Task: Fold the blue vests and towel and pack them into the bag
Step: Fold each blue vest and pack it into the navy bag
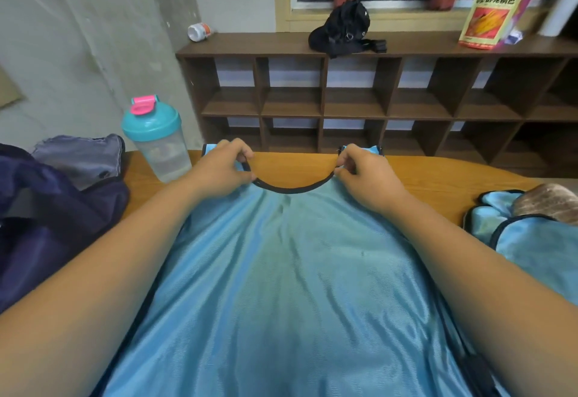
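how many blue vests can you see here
2: one blue vest spread on the table, a second vest crumpled at the right edge, partly under the brown towel. Others may hide in the bag.

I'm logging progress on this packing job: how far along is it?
Nothing looks done: the dark navy fabric bag lies open at left, no vest showing inside. In hand: left hand and right hand pinch the shoulders of a light blue mesh vest spread on the wooden table. Left: folding it, the crumpled second blue vest and brown fluffy towel at right, then packing.
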{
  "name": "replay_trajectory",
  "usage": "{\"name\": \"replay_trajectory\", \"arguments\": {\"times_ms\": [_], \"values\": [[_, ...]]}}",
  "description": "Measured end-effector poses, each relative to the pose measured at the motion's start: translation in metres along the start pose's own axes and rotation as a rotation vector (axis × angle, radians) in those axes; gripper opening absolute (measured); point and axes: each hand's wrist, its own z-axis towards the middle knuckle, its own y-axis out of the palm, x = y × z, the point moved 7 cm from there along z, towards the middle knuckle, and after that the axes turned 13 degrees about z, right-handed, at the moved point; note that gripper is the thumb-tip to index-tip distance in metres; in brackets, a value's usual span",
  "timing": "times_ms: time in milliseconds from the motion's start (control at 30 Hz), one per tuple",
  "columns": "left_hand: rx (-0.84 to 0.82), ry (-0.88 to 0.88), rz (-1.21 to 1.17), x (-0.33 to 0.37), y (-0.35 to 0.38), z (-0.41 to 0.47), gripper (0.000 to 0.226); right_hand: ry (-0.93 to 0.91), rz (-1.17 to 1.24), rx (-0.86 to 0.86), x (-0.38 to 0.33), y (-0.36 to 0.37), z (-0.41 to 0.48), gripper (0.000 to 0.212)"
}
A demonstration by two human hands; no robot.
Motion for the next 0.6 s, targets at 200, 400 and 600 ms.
{"name": "replay_trajectory", "arguments": {"times_ms": [200,400,600], "values": [[0.122,-0.140,0.087,-0.024,-0.021,0.038,0.025,0.155,-0.168,0.066,0.010,-0.024,0.033,0.018],[-0.012,-0.215,0.362,-0.045,-0.010,0.058,0.053,0.303,-0.218,-0.099,0.033,-0.020,0.057,0.050],[-0.163,-0.214,0.448,-0.046,0.007,0.066,0.048,0.365,-0.191,-0.256,0.052,-0.018,0.070,0.063]]}}
